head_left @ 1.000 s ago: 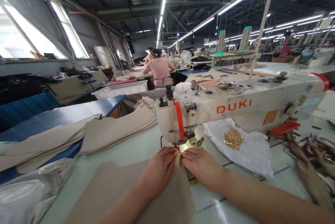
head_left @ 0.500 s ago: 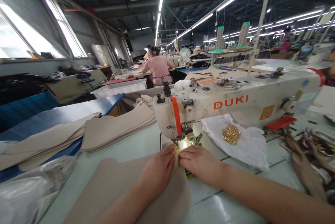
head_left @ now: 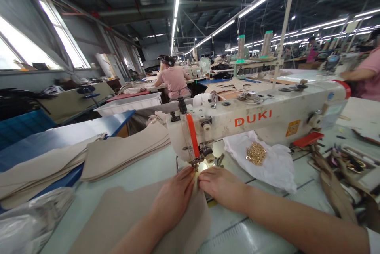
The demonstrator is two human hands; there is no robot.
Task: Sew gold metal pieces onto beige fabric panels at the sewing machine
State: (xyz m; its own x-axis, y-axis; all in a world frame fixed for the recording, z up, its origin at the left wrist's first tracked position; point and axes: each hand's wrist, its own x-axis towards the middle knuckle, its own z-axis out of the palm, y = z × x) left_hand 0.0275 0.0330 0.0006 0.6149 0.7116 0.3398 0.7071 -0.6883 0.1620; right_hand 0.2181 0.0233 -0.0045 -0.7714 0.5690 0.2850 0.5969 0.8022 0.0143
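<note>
My left hand (head_left: 173, 198) lies flat on a beige fabric piece (head_left: 118, 218), fingers together and pointing at the needle. My right hand (head_left: 219, 186) rests beside it, fingers extended, pressing the same fabric's edge just under the presser foot (head_left: 195, 163) of a white DUKI sewing machine (head_left: 255, 121). Both hands' fingertips almost touch in front of the needle, where a small lamp lights the cloth.
Stacks of cut beige pieces (head_left: 124, 151) lie at the left on the pale table and a blue bench (head_left: 59, 137). A white cloth with gold metal parts (head_left: 255, 153) sits under the machine arm. Brown straps (head_left: 332, 182) clutter the right. Other people sew behind.
The view has shifted, so the machine and hands sit slightly further left in frame. A person in pink has come into view at the far right. My hands keep their hold at the needle.
</note>
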